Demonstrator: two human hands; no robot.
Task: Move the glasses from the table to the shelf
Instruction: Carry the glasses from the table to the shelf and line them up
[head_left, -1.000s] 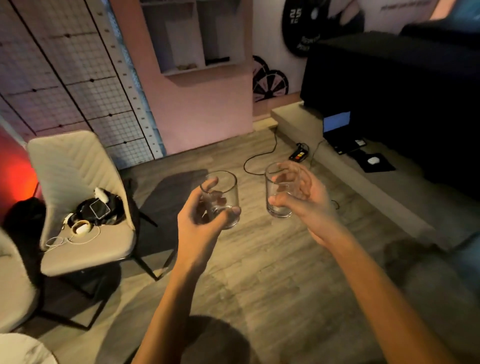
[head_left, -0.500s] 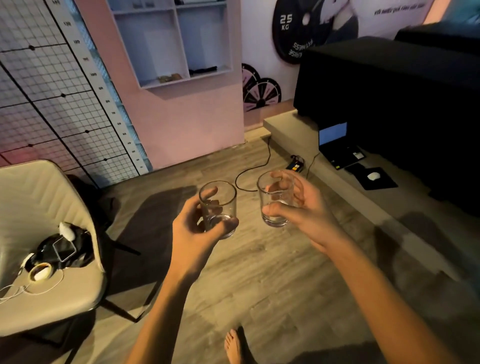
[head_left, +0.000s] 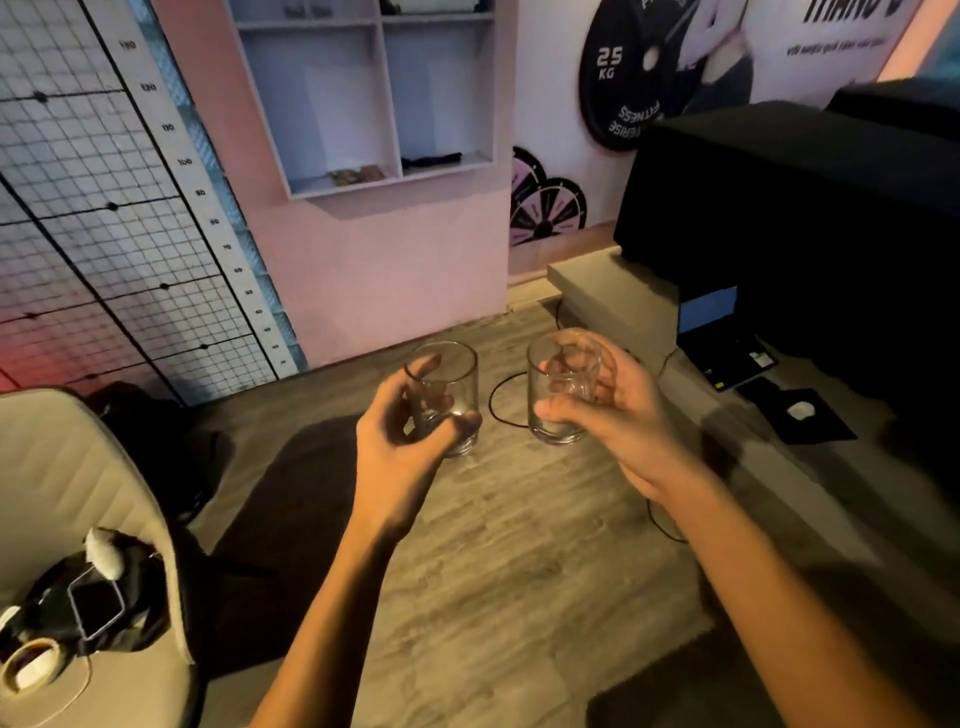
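Note:
I hold two clear, empty drinking glasses upright over the wooden floor. My left hand (head_left: 402, 441) is wrapped around the left glass (head_left: 451, 382), thumb across its lower front. My right hand (head_left: 618, 415) grips the right glass (head_left: 558, 395) from its right side. The two glasses stay a small gap apart. The white wall shelf (head_left: 387, 179) hangs ahead and above on the pink wall; its lower compartments hold a few small items and a dark flat object.
A beige chair (head_left: 67, 483) with a dark bag and earphones stands at the left. A raised step (head_left: 613, 291) on the right carries a laptop (head_left: 722, 338) and a mouse pad, below a large black block. A cable loops on the floor under the glasses.
I have moved forward and my view has tilted up: the shelf looks larger and nearer, and the chair has slid to the lower left. Both hands keep their glasses.

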